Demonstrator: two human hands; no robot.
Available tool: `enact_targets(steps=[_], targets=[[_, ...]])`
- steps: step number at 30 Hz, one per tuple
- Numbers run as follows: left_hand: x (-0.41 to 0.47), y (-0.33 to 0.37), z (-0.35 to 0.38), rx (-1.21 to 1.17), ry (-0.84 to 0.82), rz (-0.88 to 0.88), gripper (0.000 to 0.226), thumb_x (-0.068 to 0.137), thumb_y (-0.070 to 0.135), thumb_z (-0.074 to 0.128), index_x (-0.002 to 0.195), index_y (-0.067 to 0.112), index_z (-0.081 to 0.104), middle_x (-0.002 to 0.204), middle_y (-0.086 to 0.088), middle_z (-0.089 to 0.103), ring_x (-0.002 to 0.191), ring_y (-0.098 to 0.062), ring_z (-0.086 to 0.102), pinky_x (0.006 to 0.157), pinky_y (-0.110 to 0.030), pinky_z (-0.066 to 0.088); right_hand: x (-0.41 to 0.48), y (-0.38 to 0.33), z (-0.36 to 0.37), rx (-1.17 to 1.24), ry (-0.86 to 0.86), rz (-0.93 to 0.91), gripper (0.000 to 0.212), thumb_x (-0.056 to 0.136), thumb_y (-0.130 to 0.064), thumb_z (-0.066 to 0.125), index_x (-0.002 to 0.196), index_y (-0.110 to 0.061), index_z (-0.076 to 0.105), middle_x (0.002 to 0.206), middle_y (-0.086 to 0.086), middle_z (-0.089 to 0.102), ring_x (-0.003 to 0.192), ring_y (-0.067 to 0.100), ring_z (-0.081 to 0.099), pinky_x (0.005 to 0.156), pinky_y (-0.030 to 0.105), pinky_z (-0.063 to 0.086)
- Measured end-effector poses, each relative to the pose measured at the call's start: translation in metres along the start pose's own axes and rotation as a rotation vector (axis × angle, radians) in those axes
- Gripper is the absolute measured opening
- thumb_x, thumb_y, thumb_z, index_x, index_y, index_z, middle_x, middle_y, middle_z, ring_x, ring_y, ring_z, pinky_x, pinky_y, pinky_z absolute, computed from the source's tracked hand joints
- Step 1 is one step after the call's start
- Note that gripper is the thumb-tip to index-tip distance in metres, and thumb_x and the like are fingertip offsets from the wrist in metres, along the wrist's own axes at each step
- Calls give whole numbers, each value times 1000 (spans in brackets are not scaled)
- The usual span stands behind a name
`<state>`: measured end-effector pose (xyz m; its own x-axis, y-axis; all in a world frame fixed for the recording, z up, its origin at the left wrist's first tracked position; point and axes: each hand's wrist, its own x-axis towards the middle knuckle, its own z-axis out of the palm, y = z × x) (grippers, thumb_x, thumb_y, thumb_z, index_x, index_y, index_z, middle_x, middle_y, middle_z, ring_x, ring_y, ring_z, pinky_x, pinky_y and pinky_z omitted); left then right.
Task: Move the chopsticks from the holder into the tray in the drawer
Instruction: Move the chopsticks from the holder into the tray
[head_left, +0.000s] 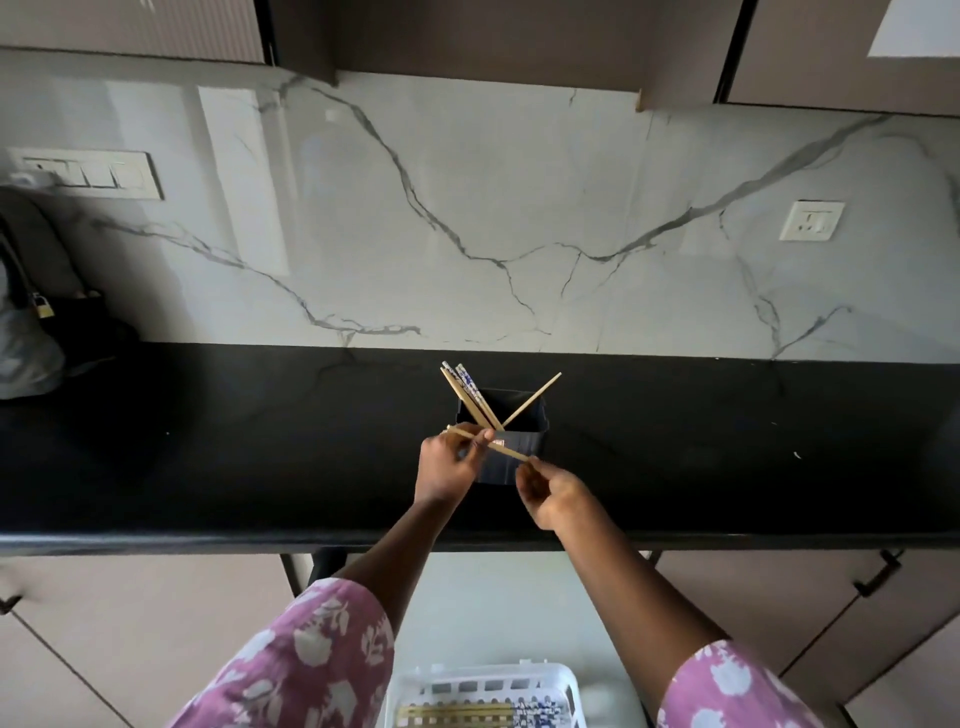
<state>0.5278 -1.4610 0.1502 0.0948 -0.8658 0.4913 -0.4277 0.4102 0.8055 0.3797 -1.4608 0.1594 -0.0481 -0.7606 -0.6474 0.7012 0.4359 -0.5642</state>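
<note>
A black square holder (524, 444) stands on the black counter, with several chopsticks (470, 395) leaning out of it to the left and one wooden stick (535, 397) leaning right. In front of the holder a wooden chopstick (501, 450) lies nearly level between both hands. My left hand (449, 465) pinches its left part and my right hand (553, 493) pinches its right end. At the bottom of the view a white slotted tray (563, 680) sits in the open drawer, with several chopsticks (457, 716) lying in it.
The black counter (208, 467) ends at a front edge just below my hands. A dark bag with a padlock (41, 322) sits at the far left against the marble wall. Cabinet doors with black handles (878, 577) flank the open drawer.
</note>
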Motion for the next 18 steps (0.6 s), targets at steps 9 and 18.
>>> enact_targets(steps=[9,18], targets=[[-8,-5,-9,96,-109,-193,29,89,26,62,64,12,68,60,3,64,52,4,56,53,-3,39,-3,19,-20,-1358,-103,-729,18,81,-16,72,83,1,74,62,9,68,51,11,59,52,18,44],[-21,-22,-14,58,-140,-300,27,88,28,63,65,16,67,59,-1,67,55,-5,62,64,-23,49,6,45,-20,-1573,-227,-984,18,81,-15,72,96,-6,75,89,13,76,81,23,70,66,18,40]])
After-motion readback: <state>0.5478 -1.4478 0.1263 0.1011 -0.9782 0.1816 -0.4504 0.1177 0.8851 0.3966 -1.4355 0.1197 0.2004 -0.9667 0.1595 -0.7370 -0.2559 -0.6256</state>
